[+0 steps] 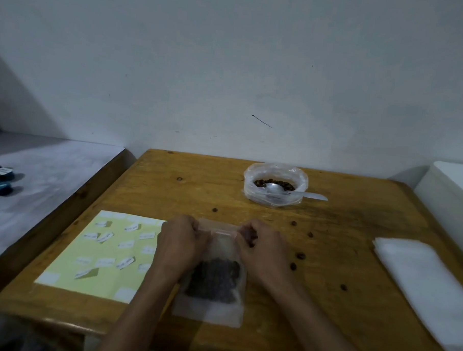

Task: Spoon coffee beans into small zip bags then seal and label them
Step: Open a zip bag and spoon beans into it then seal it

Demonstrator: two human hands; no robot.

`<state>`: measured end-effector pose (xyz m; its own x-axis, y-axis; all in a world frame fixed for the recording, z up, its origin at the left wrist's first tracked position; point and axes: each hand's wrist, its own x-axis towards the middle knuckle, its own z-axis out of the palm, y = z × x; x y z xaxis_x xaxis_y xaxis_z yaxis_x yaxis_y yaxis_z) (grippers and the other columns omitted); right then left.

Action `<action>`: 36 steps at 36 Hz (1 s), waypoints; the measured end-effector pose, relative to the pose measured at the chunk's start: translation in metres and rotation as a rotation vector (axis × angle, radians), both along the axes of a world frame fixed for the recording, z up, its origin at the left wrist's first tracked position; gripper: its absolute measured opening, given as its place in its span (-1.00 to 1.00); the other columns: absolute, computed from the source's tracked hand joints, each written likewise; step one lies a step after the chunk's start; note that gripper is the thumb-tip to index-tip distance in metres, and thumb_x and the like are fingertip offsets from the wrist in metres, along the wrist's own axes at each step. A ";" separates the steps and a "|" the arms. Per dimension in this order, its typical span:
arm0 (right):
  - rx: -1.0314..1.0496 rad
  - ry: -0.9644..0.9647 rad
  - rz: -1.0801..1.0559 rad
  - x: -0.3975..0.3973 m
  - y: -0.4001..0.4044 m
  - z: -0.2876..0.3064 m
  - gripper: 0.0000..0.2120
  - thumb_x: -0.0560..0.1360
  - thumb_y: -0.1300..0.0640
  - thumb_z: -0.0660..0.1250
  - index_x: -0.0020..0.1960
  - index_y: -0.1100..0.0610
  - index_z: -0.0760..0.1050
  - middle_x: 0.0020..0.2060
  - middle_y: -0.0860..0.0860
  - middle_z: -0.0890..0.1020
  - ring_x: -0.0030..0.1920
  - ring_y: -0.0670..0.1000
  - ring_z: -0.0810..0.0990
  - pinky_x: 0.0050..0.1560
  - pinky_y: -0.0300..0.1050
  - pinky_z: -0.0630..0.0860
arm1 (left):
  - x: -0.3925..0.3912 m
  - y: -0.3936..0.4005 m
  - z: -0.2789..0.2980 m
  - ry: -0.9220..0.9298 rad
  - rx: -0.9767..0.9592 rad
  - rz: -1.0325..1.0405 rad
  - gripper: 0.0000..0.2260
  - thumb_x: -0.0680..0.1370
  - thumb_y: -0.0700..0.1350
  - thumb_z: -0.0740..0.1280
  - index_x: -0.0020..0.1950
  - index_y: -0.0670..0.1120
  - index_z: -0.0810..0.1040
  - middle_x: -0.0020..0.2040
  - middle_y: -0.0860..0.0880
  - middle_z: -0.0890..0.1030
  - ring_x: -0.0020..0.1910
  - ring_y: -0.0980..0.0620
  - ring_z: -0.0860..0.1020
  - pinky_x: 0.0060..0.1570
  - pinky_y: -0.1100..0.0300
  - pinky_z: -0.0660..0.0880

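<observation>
- The left hand (181, 239) and the right hand (261, 245) are both pinching the top strip of a small zip bag (212, 278), fingers curled closed on its two ends; the bag is lying flat on the wooden table (342, 222), just in front of the person.
- A dark heap of coffee beans (215, 279) is sitting in the bag's lower half, so filling looks done for this bag and sealing seems to be the step in hand.
- Labelling is waiting: the label sheet (97, 251) is lying just left of the bag, some labels peeled up.
- The spoon (282, 192) is resting in the tub of beans (275, 184) at the back, and a stack of empty bags (422, 284) is lying to the right.
- Stray beans are dotting the table.
- Whether the strip is pressed shut cannot be told; blur and fingers are hiding it, and the label print is unreadable.
</observation>
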<state>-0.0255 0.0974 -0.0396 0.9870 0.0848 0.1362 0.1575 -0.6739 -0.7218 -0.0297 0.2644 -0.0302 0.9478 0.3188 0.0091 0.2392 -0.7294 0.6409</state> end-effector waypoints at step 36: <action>0.024 -0.201 -0.272 0.000 -0.077 0.028 -0.73 0.53 0.05 0.42 0.22 0.02 0.58 0.11 -0.01 0.58 0.08 0.00 0.58 0.04 -0.13 0.49 | 0.017 -0.082 0.022 -0.391 0.028 -0.216 -0.70 0.51 0.11 0.44 0.12 -0.06 0.63 -0.09 0.03 0.66 -0.15 0.11 0.59 -0.16 0.19 0.51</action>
